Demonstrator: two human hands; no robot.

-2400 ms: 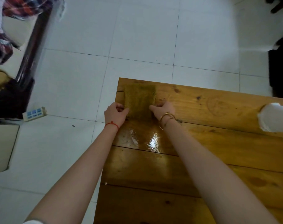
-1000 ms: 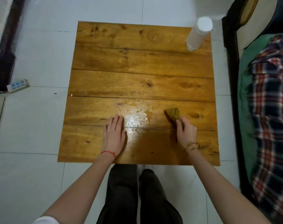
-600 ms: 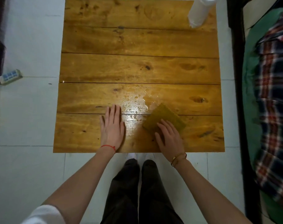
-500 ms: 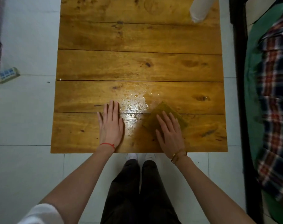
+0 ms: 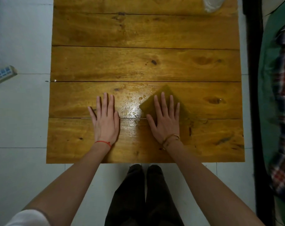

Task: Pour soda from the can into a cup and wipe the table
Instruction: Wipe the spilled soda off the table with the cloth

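Observation:
The wooden table [image 5: 138, 30] fills the upper middle of the head view. An olive-yellow cloth [image 5: 147, 106] lies on it, turned like a diamond. My right hand [image 5: 165, 121] lies flat on the cloth with fingers spread, pressing it down. A shiny wet patch [image 5: 132, 110] sits between my hands. My left hand [image 5: 106, 121] rests flat on the bare wood to the left of the wet patch, holding nothing. A white cup [image 5: 211, 4] stands at the far right corner, cut off by the frame's top. No can is in view.
A dark bed frame [image 5: 254, 79] runs close along the table's right side, with a plaid blanket [image 5: 282, 111] on a green sheet. A white power strip [image 5: 4, 74] lies on the tiled floor to the left. My dark-trousered legs [image 5: 145, 193] stand at the table's near edge.
My right hand went from pinching the bunched cloth to pressing it flat, spread out beside the wet patch. My left hand has stayed flat in place. The view has tilted down.

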